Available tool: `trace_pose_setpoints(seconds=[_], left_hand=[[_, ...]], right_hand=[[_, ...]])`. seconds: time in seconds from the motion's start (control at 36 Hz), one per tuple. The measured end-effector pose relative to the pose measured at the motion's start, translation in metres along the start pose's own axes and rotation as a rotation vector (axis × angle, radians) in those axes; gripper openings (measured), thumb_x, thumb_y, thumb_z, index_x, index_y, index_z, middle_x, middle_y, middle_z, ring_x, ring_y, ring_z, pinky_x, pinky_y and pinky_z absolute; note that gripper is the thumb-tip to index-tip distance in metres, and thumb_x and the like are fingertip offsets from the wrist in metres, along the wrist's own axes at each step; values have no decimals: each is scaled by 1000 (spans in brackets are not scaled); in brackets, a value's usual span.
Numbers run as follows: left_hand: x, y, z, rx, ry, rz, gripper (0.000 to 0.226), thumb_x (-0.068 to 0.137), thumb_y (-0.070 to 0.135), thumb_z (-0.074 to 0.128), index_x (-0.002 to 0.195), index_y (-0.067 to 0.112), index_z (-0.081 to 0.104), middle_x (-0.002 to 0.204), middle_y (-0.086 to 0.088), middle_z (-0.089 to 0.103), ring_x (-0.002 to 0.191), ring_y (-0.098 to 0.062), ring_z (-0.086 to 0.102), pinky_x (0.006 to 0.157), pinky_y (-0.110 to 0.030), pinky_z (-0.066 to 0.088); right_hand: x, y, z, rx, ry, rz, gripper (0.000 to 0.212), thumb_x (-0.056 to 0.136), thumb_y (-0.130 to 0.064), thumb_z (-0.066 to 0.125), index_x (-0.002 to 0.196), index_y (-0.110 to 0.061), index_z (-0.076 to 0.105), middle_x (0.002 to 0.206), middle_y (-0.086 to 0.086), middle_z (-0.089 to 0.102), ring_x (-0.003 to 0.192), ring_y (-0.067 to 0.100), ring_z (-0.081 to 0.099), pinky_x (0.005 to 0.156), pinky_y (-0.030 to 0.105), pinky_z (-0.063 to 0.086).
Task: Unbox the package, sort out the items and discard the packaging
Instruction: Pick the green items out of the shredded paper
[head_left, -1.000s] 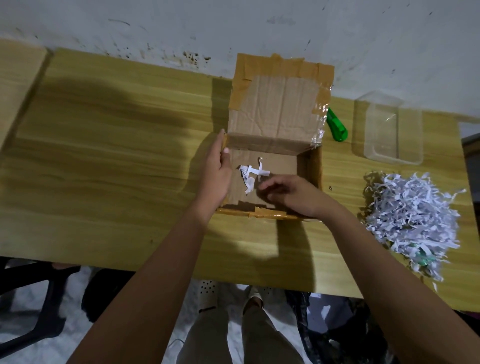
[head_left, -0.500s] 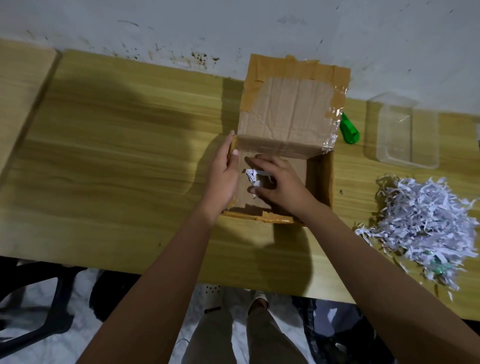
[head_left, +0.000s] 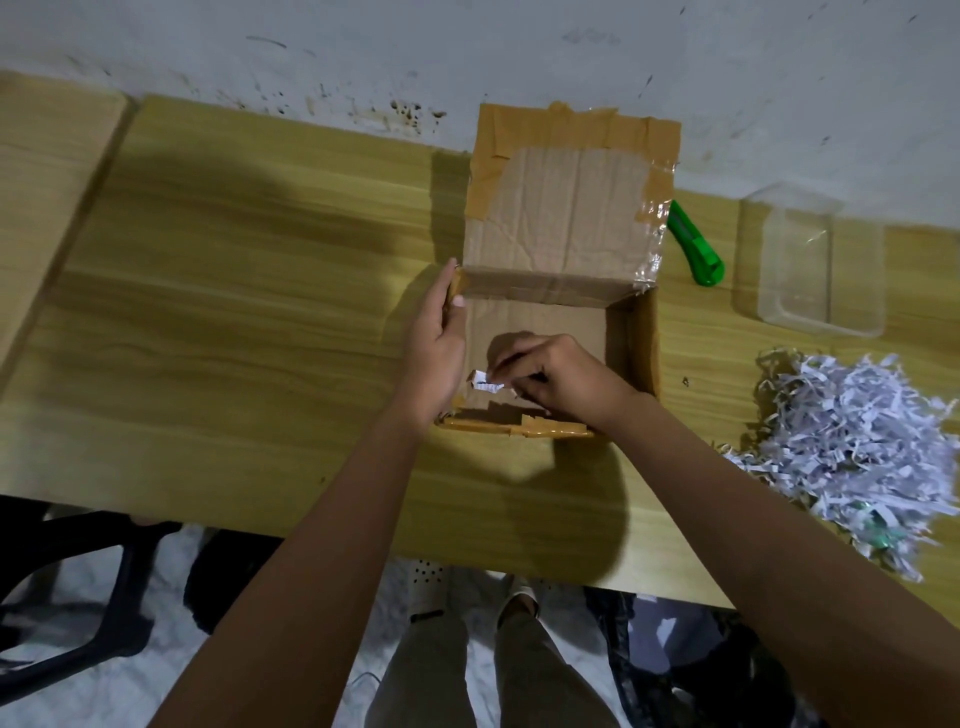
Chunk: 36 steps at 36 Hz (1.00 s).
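Note:
An open cardboard box (head_left: 643, 348) with brown tape sits in the middle of the wooden table, its lid flap (head_left: 566, 208) standing up at the back. My left hand (head_left: 434, 348) grips the box's left wall. Inside the box, my right hand (head_left: 556, 376) pinches a few white shredded paper strips (head_left: 485, 382) near the front left corner. The box floor around them looks bare. A large pile of shredded paper (head_left: 852, 452) lies on the table to the right of the box.
A green utility knife (head_left: 696, 244) lies behind the box at its right. A clear plastic container (head_left: 815, 265) stands at the back right. The wooden table (head_left: 234, 312) meets a stained wall. A dark chair (head_left: 78, 597) and my legs are below the front edge.
My right hand swept across the box floor to the loose paper strips and now has them pinched near the front left corner. My left hand stayed on the box's left wall.

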<state>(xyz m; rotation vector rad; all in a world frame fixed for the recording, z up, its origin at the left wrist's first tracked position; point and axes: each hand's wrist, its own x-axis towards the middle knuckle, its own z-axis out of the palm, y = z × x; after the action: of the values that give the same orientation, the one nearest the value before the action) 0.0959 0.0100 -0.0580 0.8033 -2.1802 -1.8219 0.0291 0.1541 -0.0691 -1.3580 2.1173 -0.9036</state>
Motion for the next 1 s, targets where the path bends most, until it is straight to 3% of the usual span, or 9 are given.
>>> trace_pose_setpoints(seconds=[0.11, 0.22, 0.33, 0.42, 0.5, 0.56, 0.61, 0.78, 1.0], left_hand=[[-1, -3, -5, 28, 26, 37, 44, 99, 15, 37, 143, 14, 32, 149, -2, 34, 134, -7, 30, 85, 11, 26], [-2, -7, -11, 62, 37, 51, 44, 99, 17, 37, 143, 15, 31, 149, -1, 34, 129, 0, 29, 88, 11, 23], [-1, -8, -17, 145, 85, 87, 43, 99, 14, 38, 142, 11, 33, 147, -6, 38, 129, -4, 34, 89, 11, 22], [-1, -11, -22, 200, 127, 110, 43, 97, 16, 42, 140, 12, 38, 137, -14, 50, 125, -26, 48, 94, -13, 38], [-2, -11, -26, 238, 175, 122, 42, 96, 18, 46, 137, 14, 44, 118, -24, 60, 106, -35, 57, 84, -36, 46], [-3, -10, -27, 272, 183, 169, 40, 95, 17, 47, 135, 12, 47, 99, -23, 64, 79, -17, 63, 67, -23, 45], [-4, -11, -26, 301, 198, 180, 39, 95, 16, 48, 134, 11, 48, 84, -18, 61, 61, 0, 51, 56, -7, 35], [-8, -4, -21, 327, 240, 153, 39, 95, 17, 47, 134, 11, 48, 108, -4, 61, 99, -14, 57, 78, -13, 37], [-8, -1, -21, 437, 249, 176, 38, 96, 17, 44, 133, 10, 49, 112, -15, 66, 102, -26, 60, 87, -30, 43]], right_hand=[[-6, 1, -7, 8, -13, 30, 20, 78, 6, 65, 92, -6, 74, 101, 10, 70, 96, 11, 63, 86, 14, 49], [-9, 0, -10, 37, 17, 102, 21, 76, 9, 66, 91, -4, 74, 97, 11, 72, 82, -6, 56, 78, 3, 46], [-2, -7, -1, 48, 92, 162, 20, 74, 11, 66, 87, -2, 75, 94, 13, 73, 81, 6, 63, 77, 2, 44], [3, -11, 5, 23, 138, 212, 20, 73, 11, 66, 86, -2, 75, 95, 15, 73, 89, 19, 68, 79, -2, 40], [2, -14, 5, 55, 227, 234, 19, 73, 12, 66, 85, -1, 75, 94, 15, 73, 88, 15, 65, 80, -2, 41], [1, -16, 3, 90, 290, 288, 17, 76, 8, 67, 87, -2, 75, 94, 14, 73, 86, 15, 66, 83, 13, 50], [-1, -17, -1, 108, 334, 347, 15, 79, 4, 67, 89, -4, 75, 94, 12, 74, 85, 16, 67, 80, 15, 51], [-4, -17, -9, 116, 385, 378, 16, 80, 1, 66, 91, -7, 75, 95, 8, 74, 86, 15, 67, 76, 8, 49], [-18, -24, -22, 182, 508, 380, 16, 78, 4, 66, 90, -3, 74, 94, 10, 72, 78, 12, 63, 68, 2, 46]])
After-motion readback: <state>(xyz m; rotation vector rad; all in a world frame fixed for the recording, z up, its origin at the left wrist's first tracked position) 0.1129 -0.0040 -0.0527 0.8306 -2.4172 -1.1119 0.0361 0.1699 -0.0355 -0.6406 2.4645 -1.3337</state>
